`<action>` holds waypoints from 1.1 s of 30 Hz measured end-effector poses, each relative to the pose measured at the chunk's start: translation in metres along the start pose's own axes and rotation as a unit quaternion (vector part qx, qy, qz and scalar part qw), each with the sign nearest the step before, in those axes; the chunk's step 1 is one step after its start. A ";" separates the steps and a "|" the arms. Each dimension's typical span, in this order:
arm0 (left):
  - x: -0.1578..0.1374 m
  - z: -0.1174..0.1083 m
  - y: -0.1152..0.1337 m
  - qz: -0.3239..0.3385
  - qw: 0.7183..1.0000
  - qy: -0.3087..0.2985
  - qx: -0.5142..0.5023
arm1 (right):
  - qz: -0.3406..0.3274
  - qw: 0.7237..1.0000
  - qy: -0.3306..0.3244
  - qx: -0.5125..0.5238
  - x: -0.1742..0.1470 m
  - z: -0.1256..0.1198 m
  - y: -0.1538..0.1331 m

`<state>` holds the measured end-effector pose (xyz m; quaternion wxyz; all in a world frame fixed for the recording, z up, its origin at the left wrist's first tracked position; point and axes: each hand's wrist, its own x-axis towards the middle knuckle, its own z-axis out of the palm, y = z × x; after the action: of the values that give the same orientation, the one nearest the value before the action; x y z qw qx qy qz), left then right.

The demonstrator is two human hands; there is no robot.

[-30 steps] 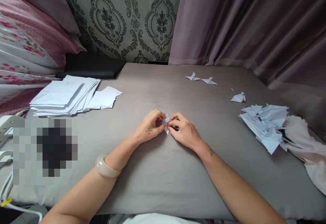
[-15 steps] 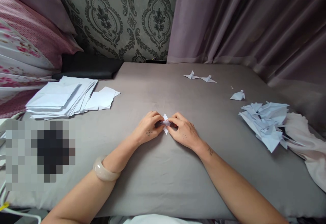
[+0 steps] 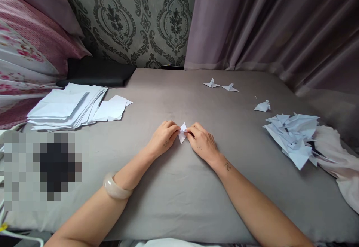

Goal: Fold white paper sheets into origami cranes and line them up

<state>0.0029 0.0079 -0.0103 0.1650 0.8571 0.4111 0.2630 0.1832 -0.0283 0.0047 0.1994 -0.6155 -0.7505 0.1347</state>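
Note:
Between my hands is a small folded white paper [image 3: 182, 136], with pointed ends showing above and below the fingertips. My left hand [image 3: 165, 136] pinches its left side, fingers closed. From the right, my right hand [image 3: 201, 140] pinches the paper's other side between thumb and fingers. The fingertips hide part of the folds. Two finished-looking folded paper birds [image 3: 211, 83] lie end to end at the back. Another folded paper piece [image 3: 263, 106] sits to the right, in front of a heap of folded white papers [image 3: 294, 136].
A stack of white paper sheets [image 3: 57, 106] stands on the left, with a few torn pieces [image 3: 110, 109] beside it. Behind it lies a black flat item [image 3: 98, 73]. Pale cloth [image 3: 332, 153] lies at the right edge of the grey-covered surface [image 3: 179, 198]. Purple curtains [image 3: 238, 22] hang behind.
The folded paper has turned and tilts to the right, its lower point now more visible. My fingers have shifted slightly upward on it. The other papers lie as before.

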 end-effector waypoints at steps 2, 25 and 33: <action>0.001 0.002 -0.004 -0.022 0.999 -0.004 -0.025 | 0.009 1.000 -0.011 0.001 0.002 0.000 0.000; 0.008 -0.008 0.011 -0.081 0.971 -0.001 -0.226 | 0.082 0.949 -0.029 0.304 0.009 -0.014 0.013; 0.017 0.006 0.007 -0.059 0.987 0.002 -0.153 | 0.093 0.949 0.013 0.301 0.012 -0.012 0.004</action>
<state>0.0198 0.0170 -0.0065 0.3081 0.7956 0.4162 0.3144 0.1908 -0.0167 0.0152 0.3718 -0.5954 -0.6121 0.3641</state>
